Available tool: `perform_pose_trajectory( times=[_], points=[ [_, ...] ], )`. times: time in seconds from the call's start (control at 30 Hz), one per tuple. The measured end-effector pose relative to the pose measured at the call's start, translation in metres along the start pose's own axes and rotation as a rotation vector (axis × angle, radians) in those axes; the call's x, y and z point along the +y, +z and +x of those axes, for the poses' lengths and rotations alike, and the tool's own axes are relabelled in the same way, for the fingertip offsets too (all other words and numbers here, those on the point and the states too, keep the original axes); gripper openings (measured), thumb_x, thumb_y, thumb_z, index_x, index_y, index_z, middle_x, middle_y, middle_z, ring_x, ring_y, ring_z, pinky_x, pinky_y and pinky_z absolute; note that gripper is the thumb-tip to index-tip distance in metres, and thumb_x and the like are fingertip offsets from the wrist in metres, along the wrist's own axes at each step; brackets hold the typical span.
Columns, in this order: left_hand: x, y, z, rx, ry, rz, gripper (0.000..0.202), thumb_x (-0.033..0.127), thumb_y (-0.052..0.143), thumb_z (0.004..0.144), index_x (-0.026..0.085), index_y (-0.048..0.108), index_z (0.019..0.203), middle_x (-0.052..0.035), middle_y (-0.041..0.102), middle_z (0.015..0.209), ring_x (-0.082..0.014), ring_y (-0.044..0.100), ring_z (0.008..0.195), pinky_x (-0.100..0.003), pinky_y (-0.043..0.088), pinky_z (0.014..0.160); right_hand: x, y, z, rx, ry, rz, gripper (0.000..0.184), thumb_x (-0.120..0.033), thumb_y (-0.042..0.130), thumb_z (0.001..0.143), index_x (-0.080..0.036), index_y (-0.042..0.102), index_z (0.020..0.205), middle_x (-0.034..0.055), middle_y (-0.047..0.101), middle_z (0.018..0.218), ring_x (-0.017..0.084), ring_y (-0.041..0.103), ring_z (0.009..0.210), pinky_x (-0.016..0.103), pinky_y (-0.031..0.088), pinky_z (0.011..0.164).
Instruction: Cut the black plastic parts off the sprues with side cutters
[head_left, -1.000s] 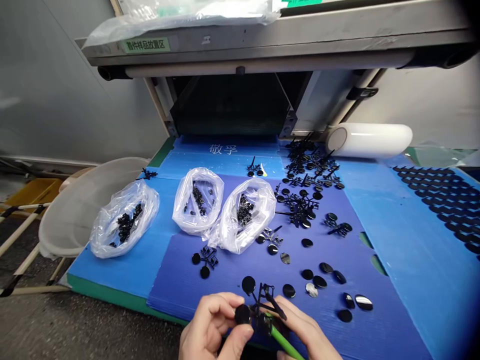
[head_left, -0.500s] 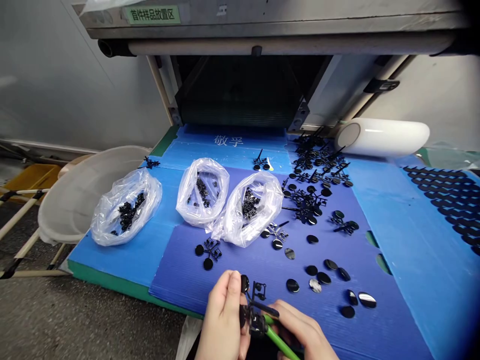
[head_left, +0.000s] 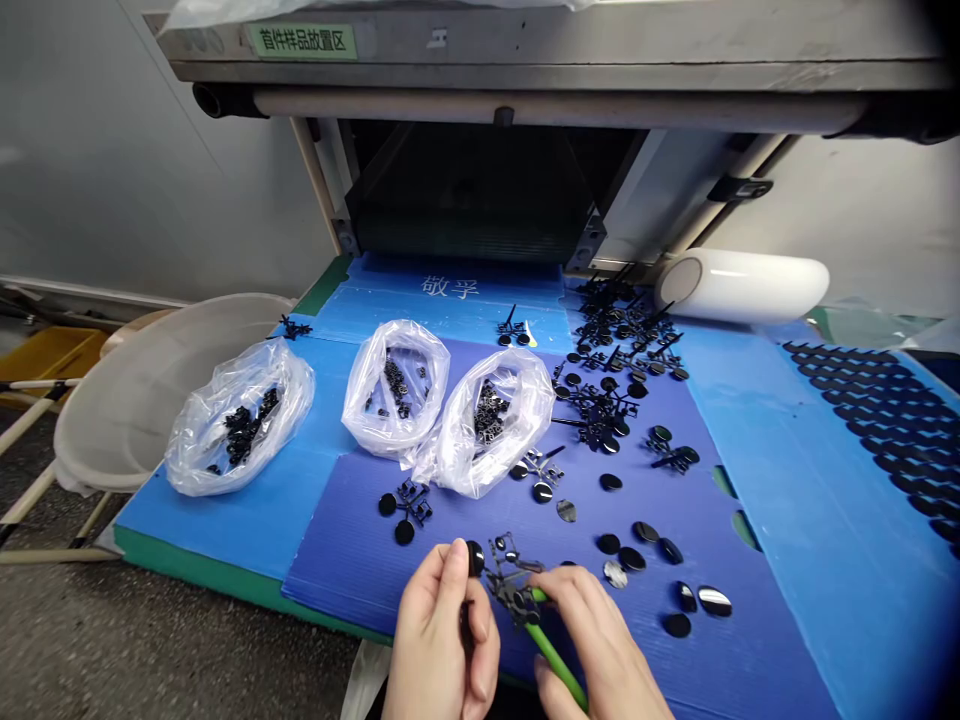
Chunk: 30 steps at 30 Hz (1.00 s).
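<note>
Near the front edge of the blue corrugated sheet (head_left: 787, 560), my left hand (head_left: 442, 645) is closed on a black plastic sprue (head_left: 504, 578) of moulded parts; one round black disc shows at my fingertips. My right hand (head_left: 600, 655) is closed on a green-handled cutter (head_left: 555, 660), its tip at the sprue. Loose black discs (head_left: 645, 532) lie just right of my hands. Another sprue with two discs (head_left: 405, 505) lies to the upper left.
Three open clear bags of small black parts (head_left: 238, 430) (head_left: 395, 385) (head_left: 491, 420) sit mid-sheet. A heap of black sprues (head_left: 619, 345) lies below the machine's chute (head_left: 465, 190). A white roll (head_left: 742, 285) is at the right, a pale basin (head_left: 142, 400) at the left.
The view has shifted slightly. My left hand has turned the sprue over, and the cutter in my right hand has moved up to it.
</note>
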<state>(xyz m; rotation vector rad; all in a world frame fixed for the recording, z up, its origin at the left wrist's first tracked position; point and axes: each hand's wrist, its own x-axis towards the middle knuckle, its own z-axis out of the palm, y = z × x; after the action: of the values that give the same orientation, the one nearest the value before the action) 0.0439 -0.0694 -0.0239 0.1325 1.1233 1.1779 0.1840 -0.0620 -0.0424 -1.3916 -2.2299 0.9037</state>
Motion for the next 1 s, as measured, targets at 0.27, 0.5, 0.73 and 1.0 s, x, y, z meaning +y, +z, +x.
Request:
perform_pose_trajectory(
  times=[0.27, 0.5, 0.73, 1.0],
  points=[
    [-0.006, -0.002, -0.002, -0.107, -0.058, 0.006, 0.041, 0.041, 0.035, 0.084, 0.018, 0.035, 0.05, 0.0103, 0.026, 0.025, 0.0001, 0.013, 0.02, -0.008, 0.012, 0.021, 0.0, 0.009, 0.0, 0.056, 0.011, 0.121, 0.04, -0.011, 0.04, 0.065, -0.023, 0.039, 0.103, 0.005, 0.042, 0.096, 0.025, 0.043, 0.093, 0.04, 0.04, 0.077],
    [-0.011, -0.004, -0.002, -0.1, -0.062, -0.001, 0.039, 0.041, 0.035, 0.084, 0.019, 0.034, 0.052, 0.0108, 0.025, 0.026, -0.0003, 0.012, 0.02, -0.009, 0.011, 0.021, 0.002, 0.009, -0.002, 0.084, 0.041, 0.113, 0.036, -0.013, 0.041, 0.067, -0.022, 0.04, 0.103, 0.0058, 0.043, 0.096, 0.025, 0.043, 0.095, 0.038, 0.04, 0.079],
    [-0.013, -0.004, 0.0, -0.094, -0.086, -0.12, 0.04, 0.039, 0.034, 0.085, 0.019, 0.032, 0.05, 0.0102, 0.025, 0.028, -0.0007, 0.009, 0.021, -0.01, 0.009, 0.022, 0.002, 0.006, -0.005, 0.106, 0.042, 0.009, 0.038, -0.014, 0.041, 0.066, -0.022, 0.042, 0.103, 0.0055, 0.049, 0.099, 0.026, 0.047, 0.099, 0.037, 0.04, 0.08],
    [-0.018, -0.006, 0.001, -0.198, -0.078, -0.116, 0.039, 0.042, 0.042, 0.081, 0.018, 0.035, 0.051, 0.0109, 0.026, 0.029, 0.0005, 0.01, 0.021, -0.009, 0.012, 0.022, -0.001, -0.003, 0.001, 0.04, 0.037, 0.066, 0.033, -0.013, 0.039, 0.068, -0.022, 0.04, 0.1, 0.0058, 0.047, 0.096, 0.025, 0.047, 0.097, 0.036, 0.041, 0.078]
  ],
)
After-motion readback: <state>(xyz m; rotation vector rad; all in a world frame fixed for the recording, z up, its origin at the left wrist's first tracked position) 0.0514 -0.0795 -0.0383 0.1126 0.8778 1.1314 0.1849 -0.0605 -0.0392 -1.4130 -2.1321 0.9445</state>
